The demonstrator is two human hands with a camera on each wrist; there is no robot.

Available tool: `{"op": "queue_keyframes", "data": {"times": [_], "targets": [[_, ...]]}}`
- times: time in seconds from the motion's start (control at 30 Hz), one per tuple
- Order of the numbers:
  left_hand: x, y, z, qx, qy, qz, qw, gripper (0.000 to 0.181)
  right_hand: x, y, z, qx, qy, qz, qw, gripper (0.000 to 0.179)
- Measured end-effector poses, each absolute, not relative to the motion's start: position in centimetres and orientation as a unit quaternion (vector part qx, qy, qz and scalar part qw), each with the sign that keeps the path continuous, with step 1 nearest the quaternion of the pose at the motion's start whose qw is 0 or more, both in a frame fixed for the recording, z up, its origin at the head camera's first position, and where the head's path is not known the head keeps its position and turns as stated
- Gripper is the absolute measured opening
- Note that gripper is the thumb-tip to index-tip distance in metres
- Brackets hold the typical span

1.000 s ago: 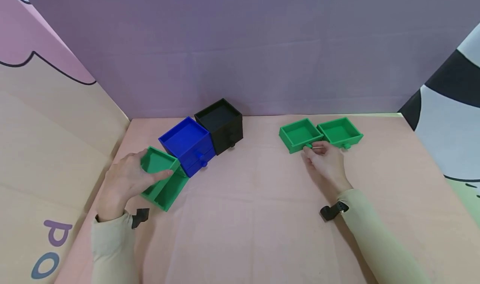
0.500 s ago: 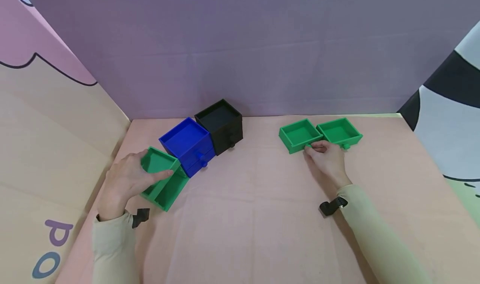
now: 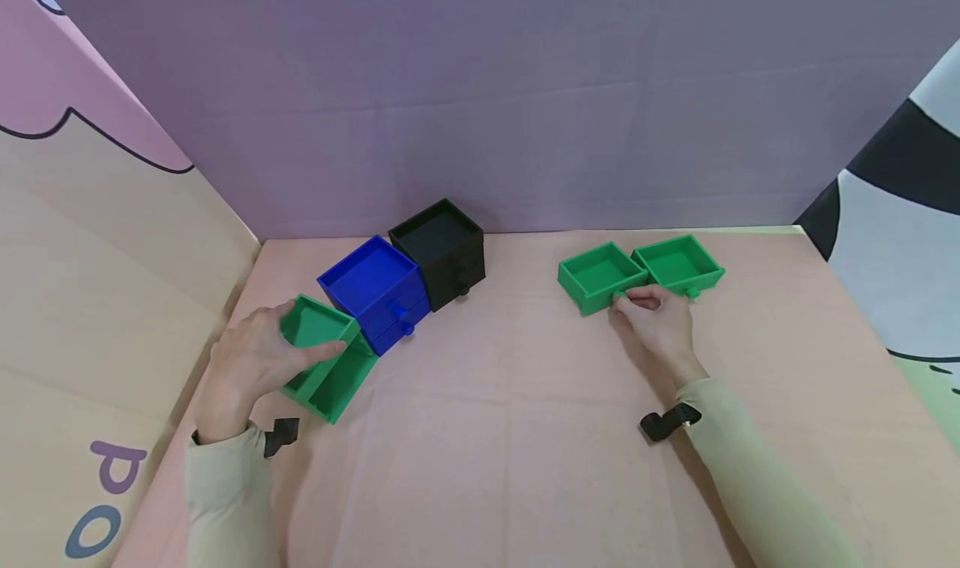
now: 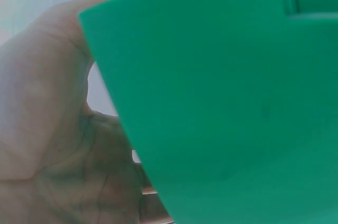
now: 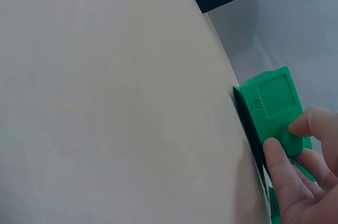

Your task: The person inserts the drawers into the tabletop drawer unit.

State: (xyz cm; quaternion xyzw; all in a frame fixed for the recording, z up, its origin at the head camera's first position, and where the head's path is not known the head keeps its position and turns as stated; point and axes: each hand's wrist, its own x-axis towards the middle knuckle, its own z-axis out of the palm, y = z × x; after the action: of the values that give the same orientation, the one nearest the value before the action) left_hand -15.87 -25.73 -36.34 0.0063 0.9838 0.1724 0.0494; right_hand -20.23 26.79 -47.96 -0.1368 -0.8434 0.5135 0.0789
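My left hand (image 3: 251,356) spans a green drawer cabinet (image 3: 345,389) at the table's left and grips its sides, the thumb on the near side. The cabinet has an open tray top and a hollow lower part; its green wall (image 4: 200,102) fills most of the left wrist view. At the right, my right hand (image 3: 660,326) pinches the round knob (image 5: 291,142) of a green drawer (image 3: 600,272). In the right wrist view a dark shadow runs under this drawer, and its front bears a number. A second green drawer (image 3: 681,261) lies right beside it, its knob facing me.
A blue two-drawer cabinet (image 3: 373,278) stands against the green one, and a black cabinet (image 3: 442,243) stands against the blue. A pink cloth covers the table (image 3: 480,451). A purple wall (image 3: 510,118) rises behind, with a printed panel (image 3: 90,260) at the left.
The drawer in my right hand has shifted slightly toward me, and more of its left side shows. My left hand and the cabinets stay put.
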Motion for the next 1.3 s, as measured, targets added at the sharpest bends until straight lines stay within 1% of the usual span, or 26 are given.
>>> {"op": "queue_keyframes", "data": {"times": [0.23, 0.57, 0.67, 1.0, 1.3], "targets": [[-15.8, -25.8, -36.4, 0.009, 0.985, 0.167, 0.047, 0.117, -19.7, 26.4, -48.4, -0.154, -0.827, 0.535, 0.083, 0.035], [-15.7, -25.8, -36.2, 0.01, 0.985, 0.166, 0.045, 0.116, -18.4, 25.2, -48.0, -0.143, -0.81, 0.561, 0.092, 0.027], [-15.7, -25.8, -36.2, 0.009, 0.985, 0.163, 0.047, 0.117, -18.0, 24.8, -48.0, -0.133, -0.8, 0.579, 0.09, 0.027], [-15.6, -25.9, -36.1, 0.001, 0.986, 0.157, 0.054, 0.118, -17.0, 23.0, -48.1, -0.097, -0.791, 0.599, 0.075, 0.028], [-15.6, -25.9, -36.1, 0.0, 0.986, 0.158, 0.054, 0.118, -16.4, 21.7, -48.5, -0.081, -0.779, 0.62, 0.038, 0.025]]}}
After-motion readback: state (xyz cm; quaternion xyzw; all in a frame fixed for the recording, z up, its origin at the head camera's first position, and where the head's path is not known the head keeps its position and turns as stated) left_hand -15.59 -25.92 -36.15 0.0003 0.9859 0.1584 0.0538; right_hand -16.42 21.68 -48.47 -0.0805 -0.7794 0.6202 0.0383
